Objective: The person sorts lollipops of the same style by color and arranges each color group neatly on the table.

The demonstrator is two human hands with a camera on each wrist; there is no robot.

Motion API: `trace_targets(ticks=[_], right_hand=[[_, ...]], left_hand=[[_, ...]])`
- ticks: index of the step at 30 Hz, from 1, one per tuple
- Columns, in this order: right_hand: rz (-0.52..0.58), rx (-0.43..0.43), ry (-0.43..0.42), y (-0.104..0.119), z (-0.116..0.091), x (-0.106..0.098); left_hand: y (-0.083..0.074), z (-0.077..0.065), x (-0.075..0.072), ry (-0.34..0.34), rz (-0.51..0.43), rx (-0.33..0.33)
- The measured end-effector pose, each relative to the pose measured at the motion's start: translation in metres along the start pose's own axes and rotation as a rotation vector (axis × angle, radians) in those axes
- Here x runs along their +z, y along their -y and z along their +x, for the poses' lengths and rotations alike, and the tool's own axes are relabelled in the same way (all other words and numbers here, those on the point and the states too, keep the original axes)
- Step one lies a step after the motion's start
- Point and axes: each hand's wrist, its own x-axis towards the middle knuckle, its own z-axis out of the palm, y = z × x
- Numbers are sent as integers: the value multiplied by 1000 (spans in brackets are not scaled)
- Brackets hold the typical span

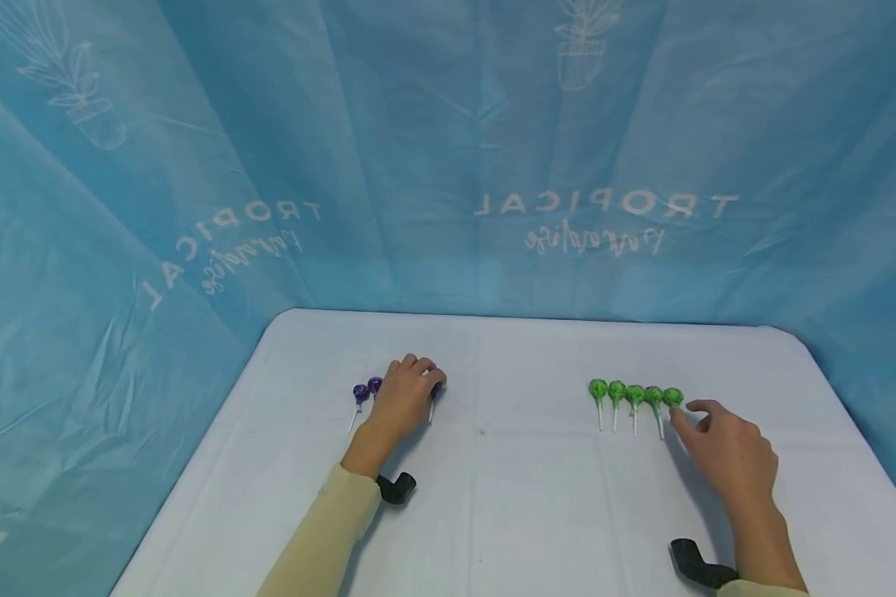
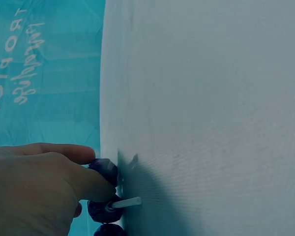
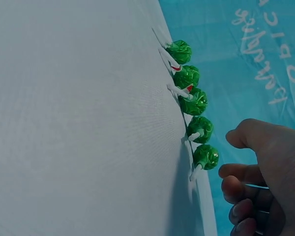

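At the left of the table, my left hand [image 1: 401,400] pinches a purple lollipop [image 1: 436,388] between thumb and index finger. The left wrist view shows its dark head [image 2: 105,170] at the fingertips, with another purple lollipop [image 2: 104,210] beside the thumb. Two more purple heads, one of them on this lollipop [image 1: 360,393], show left of the hand, which covers part of the row. On the right, several green lollipops [image 1: 635,395] lie side by side, sticks toward me. Beside the end green lollipop [image 3: 206,157], my right hand [image 1: 732,452] hovers with loosely bent fingers, holding nothing.
A white cloth covers the table [image 1: 523,497]. Blue curtains [image 1: 433,166] with mirrored white lettering hang behind and beside it. A black curved piece sticks out at each wrist, one at the left [image 1: 398,488] and one at the right [image 1: 698,564].
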Motion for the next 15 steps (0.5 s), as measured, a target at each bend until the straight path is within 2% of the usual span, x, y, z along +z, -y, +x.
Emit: trace_targets(ticks=[5,15], right_hand=[[0,-41,-43,3,1,-1],[1,-45,-62,10,2,-5]], left_hand=[[3,0,2,9,19,-9],[3,-3,-3,9,-12,-24]])
